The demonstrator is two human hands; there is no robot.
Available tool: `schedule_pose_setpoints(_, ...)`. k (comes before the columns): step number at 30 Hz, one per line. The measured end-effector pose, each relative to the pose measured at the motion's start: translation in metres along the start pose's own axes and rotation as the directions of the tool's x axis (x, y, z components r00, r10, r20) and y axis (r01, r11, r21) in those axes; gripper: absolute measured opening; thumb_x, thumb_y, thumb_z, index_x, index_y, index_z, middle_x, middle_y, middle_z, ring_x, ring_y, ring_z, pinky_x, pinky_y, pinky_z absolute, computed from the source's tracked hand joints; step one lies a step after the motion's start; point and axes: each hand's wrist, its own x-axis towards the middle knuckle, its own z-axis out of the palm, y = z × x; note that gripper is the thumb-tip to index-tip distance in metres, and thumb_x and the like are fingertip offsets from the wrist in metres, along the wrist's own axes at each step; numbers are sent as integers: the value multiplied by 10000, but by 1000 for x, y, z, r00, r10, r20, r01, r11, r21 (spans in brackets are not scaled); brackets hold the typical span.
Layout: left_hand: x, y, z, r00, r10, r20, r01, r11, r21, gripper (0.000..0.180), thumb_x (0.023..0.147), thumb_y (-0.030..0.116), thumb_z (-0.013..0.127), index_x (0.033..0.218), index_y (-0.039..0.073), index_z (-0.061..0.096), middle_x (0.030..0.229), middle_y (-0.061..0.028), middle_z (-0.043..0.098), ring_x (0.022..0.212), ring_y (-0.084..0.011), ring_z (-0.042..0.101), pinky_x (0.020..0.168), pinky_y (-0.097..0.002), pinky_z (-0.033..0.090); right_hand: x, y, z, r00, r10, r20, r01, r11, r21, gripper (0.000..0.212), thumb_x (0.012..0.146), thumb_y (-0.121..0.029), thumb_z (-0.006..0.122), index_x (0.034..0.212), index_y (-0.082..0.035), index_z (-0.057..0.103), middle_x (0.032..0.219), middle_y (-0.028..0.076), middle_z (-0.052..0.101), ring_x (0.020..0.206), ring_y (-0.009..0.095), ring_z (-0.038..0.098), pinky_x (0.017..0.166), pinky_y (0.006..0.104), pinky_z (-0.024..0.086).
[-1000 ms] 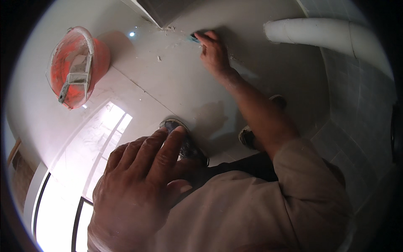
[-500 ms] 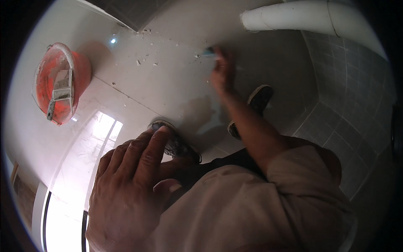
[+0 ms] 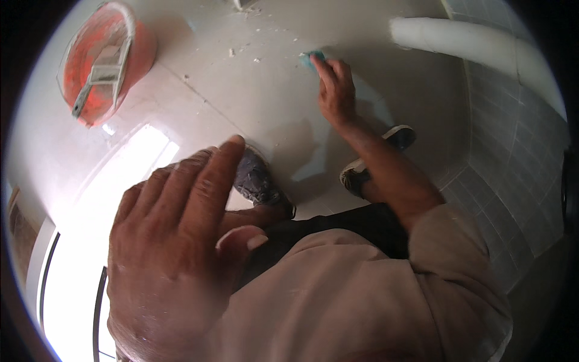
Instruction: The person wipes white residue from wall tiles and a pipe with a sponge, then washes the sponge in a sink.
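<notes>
At the floor (image 3: 265,96), near pale crumbs (image 3: 231,52), we see the right hand (image 3: 338,95) pinching a small teal piece (image 3: 314,58) between its fingers; the left hand (image 3: 172,253) extends its fingers, thumb apart, palm hidden.

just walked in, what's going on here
The person's right hand is reaching down to the floor, its fingers on a small teal thing whose kind is hard to tell. Pale crumbs lie scattered to the left of it. The left hand is up close to the camera, fingers spread a little, with nothing visible in it. Off to the left stands an orange bucket with a handled tool at its mouth; a white pipe is at the right.
</notes>
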Motion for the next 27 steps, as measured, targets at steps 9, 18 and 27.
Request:
schedule_pose_setpoints(9,-15,-21,1,993,-109,-33,106,990,-91,605,862,267,667,1403,44,511,1208,-229,658,1128,-373,650,949,-480,525,-55,4,-3,716,-358,599,286,934,216,204,854,-109,598,1033,-97,695,1069,73,623,987,316,603,892,412,496)
schedule_pose_setpoints(18,-16,-25,6,985,-168,-42,163,980,-115,669,924,483,568,1399,15,508,1207,-253,648,1143,-391,634,970,-485,501,-38,20,-17,914,368,-172,-390,912,-124,421,845,105,531,1248,-16,508,1186,210,546,1107,406,536,944,478,451)
schedule_pose_setpoints(27,-6,-12,2,996,-81,-33,79,996,-36,634,891,404,609,1369,-2,514,1168,-235,652,1036,-388,654,906,-475,510,29,-12,66,973,177,-149,-188,980,-70,341,843,32,567,1182,3,560,1131,230,570,1098,418,544,967,488,446)
